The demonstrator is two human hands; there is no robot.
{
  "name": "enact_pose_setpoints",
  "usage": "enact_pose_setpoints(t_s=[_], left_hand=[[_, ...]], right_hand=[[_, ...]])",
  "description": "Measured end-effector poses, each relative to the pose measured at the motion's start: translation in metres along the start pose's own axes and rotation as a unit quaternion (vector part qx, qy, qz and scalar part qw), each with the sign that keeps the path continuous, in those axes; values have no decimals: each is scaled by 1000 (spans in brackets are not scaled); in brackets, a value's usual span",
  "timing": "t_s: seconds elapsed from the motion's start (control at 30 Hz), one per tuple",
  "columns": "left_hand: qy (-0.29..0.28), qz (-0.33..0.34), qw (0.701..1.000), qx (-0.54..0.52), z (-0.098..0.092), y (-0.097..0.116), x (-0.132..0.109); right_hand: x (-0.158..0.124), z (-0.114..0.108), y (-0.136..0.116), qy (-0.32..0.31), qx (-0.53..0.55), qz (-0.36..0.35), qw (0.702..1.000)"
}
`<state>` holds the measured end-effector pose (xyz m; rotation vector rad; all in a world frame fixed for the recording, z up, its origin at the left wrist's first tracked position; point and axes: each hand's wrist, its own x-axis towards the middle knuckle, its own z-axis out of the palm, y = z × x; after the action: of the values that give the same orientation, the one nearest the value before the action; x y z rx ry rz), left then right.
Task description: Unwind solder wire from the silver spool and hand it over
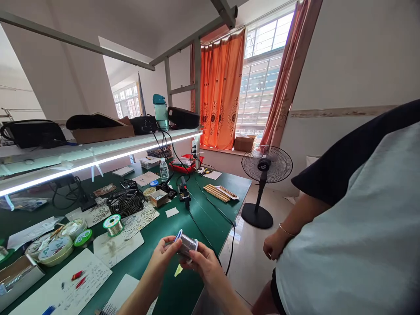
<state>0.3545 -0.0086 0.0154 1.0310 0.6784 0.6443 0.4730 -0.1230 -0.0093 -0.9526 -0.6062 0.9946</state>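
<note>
Two bare hands are up over the green-topped worktop. What do they hold?

A silvery spool of solder wire with a blue rim, gripped in the air just inside the bench's right edge.

How do the fingers stand?

Closed around it: the left hand and right hand clamp it from either side, neither pair apart.

And what stage is this?

Holding and handling the spool, it seems; no tool is in either hand.

Room to move?

Tight on the right: a black power cable runs close by, then the edge and a pale tiled floor. Leftward, papers and a second spool with a green label lie about. Another person's hand, wearing a thin metal bangle, hangs well apart.
</note>
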Motion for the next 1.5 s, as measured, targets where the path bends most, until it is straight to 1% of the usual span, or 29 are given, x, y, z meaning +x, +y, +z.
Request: enact_pose_setpoints(t_s=[0.1,0.2,0.3,0.37,0.5,0.57,0.67,0.83,0.9,1.0,1.1,1.2,1.3,1.5], left_hand=[[-41,35,997,51,-1,13,2],[-75,58,989,111,1,18,1],[-71,65,983,153,2,14,3],[-67,61,982,166,1,9,5],[-53,55,981,180,-7,5,10],[-48,53,980,185,-11,4,10],[-45,51,979,192,-12,0,9],[-30,72,975,210,-11,-10,8],[-30,78,972,220,-10,-12,8],[-39,79,967,237,-10,-10,6],[-46,77,961,261,-9,-7,5],[-53,86,954,283,-9,-7,5],[-58,110,946,298,-11,-9,2],[-52,163,938,303,-22,-18,-11]], right_hand=[[2,-1,-7,-3,29,50,998],[3,0,-6,-10,28,72,997],[1,-3,-6,-19,22,81,996],[-3,-8,-7,-36,12,95,995],[-3,-31,-6,-110,-46,166,979],[4,-43,-6,-115,-67,183,974],[18,-54,-11,-77,-101,164,978],[31,-55,-34,-10,-136,105,985],[31,-53,-48,28,-124,71,989],[25,-47,-72,78,-77,3,994],[10,-36,-94,82,-41,-41,995],[-6,-26,-103,63,-48,-48,996],[-13,-22,-102,66,-68,-57,994],[-22,-25,-96,75,-56,-62,994]])
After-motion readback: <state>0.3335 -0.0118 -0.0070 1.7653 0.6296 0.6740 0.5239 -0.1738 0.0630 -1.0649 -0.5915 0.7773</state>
